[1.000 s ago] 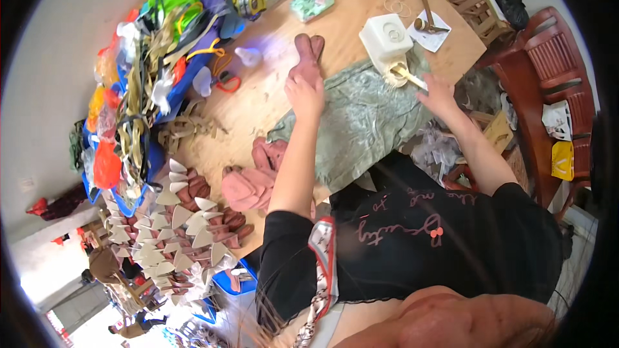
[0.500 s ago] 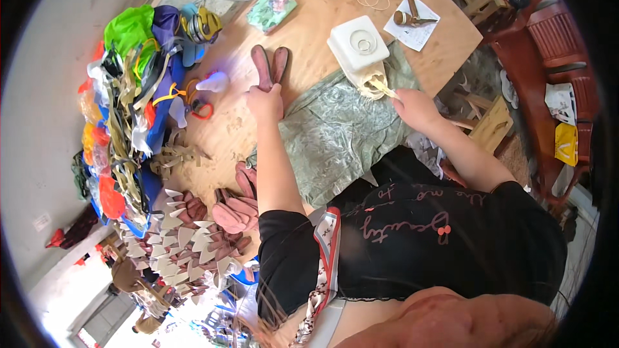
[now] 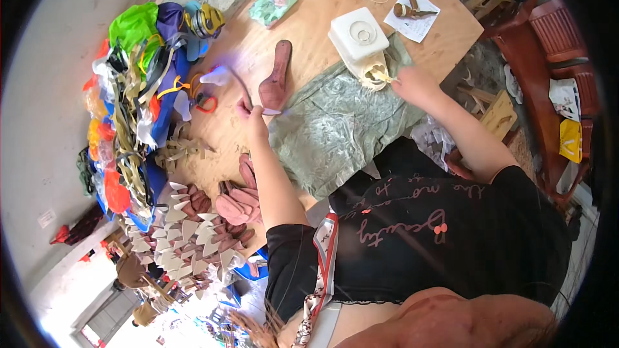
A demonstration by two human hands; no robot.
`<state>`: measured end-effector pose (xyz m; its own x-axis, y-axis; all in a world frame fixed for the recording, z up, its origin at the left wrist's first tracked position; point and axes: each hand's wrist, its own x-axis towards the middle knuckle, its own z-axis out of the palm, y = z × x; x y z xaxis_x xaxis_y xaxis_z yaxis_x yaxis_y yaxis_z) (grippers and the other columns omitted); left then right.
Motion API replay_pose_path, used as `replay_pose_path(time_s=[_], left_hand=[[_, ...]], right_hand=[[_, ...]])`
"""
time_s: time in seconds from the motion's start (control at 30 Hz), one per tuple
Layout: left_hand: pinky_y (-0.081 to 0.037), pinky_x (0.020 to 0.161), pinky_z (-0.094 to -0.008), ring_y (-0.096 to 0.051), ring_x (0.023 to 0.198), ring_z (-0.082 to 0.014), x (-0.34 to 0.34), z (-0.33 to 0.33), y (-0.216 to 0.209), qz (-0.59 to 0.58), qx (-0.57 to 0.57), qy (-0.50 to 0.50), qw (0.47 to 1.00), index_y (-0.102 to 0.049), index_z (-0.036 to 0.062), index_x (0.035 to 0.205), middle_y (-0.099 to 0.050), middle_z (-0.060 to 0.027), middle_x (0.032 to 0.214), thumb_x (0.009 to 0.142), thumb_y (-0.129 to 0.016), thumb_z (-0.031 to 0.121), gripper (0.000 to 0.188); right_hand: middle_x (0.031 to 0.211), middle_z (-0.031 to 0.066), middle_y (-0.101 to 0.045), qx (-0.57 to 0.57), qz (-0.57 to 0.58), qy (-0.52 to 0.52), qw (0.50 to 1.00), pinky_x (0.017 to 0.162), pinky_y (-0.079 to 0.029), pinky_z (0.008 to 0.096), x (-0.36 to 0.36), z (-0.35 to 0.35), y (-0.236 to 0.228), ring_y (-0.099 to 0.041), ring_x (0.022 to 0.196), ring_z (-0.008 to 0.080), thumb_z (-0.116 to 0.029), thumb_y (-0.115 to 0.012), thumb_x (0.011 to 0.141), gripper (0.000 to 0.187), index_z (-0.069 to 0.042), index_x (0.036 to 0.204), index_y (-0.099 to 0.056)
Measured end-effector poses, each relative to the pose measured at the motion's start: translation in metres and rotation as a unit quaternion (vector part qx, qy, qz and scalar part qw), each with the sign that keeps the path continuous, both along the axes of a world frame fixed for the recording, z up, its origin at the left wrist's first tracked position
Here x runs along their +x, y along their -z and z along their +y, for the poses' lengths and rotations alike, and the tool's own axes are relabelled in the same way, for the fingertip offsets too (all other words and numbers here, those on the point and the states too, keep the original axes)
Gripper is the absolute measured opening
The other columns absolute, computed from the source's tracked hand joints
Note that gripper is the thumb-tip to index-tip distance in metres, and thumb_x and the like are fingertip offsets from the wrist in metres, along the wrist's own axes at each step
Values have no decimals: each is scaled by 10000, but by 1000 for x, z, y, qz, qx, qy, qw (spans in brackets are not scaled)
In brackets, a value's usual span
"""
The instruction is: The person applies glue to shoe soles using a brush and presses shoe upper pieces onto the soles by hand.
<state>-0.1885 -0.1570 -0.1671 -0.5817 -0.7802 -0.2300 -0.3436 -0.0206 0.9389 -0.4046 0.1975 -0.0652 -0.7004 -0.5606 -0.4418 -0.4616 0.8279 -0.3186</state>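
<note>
My left hand (image 3: 253, 118) pinches the end of a reddish-brown shoe insole (image 3: 240, 84), lifted on edge so that mainly its thin side shows. Just right of it a second reddish-brown insole (image 3: 275, 80) lies flat on the wooden table. In my right hand (image 3: 414, 86) is the handle of a pale, glue-coated brush (image 3: 382, 76). The brush tip sits in the crusted mouth of a white plastic jug (image 3: 356, 37), which lies on its side. Beneath the jug spreads a crumpled grey-green sheet (image 3: 332, 132).
A blue bin (image 3: 177, 80) heaped with straps and coloured plastic stands at the left. Several insoles (image 3: 238, 203) and pointed pale pieces (image 3: 187, 232) are piled at the near left. A hammer (image 3: 406, 9) rests on white paper at the back right.
The two insoles, side by side at my left hand before, are now apart. One has been raised and tilted leftward; the other rests on the table. My right hand has shifted only slightly.
</note>
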Motion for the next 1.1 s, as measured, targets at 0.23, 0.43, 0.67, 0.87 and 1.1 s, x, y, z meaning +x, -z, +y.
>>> replay_pose_path(time_s=[0.23,0.43,0.67,0.87,1.1], left_hand=[[-436,910,-420,-494,1035,-185,31,27,-38,332,199,-142,911,-357,140,1244,-474,-48,1102,746,-546,-70,572],[-482,911,-431,-479,958,-157,69,58,-54,292,148,-111,938,-357,130,1023,-437,-29,999,772,-642,-63,426],[-405,929,-344,-486,983,-186,68,127,-87,210,69,-88,971,-478,49,1100,-501,-63,1036,965,-392,417,401],[-413,891,-294,-508,965,-169,54,163,-111,113,-161,-3,980,-328,-28,1370,-497,-84,1069,960,-412,207,480],[-411,907,-303,-529,982,-165,46,181,-121,265,-23,-10,964,-417,9,1266,-544,-87,1067,794,-695,53,549]], right_hand=[[812,206,-646,3,23,0,1000,693,-493,478,1,10,7,-633,777,371,-244,-582,796,265,11,799,-655],[773,188,-647,-31,3,21,999,644,-486,480,9,17,-20,-634,733,366,-278,-589,812,285,-2,789,-656],[760,186,-641,-39,60,-34,997,618,-476,485,28,46,8,-623,700,372,-385,-574,856,391,-11,767,-649],[754,179,-638,-110,56,8,992,623,-474,487,21,49,34,-619,710,369,-373,-573,855,376,-17,764,-656],[742,164,-632,-109,37,24,993,628,-471,484,24,57,18,-614,714,371,-361,-568,866,352,-33,768,-649]])
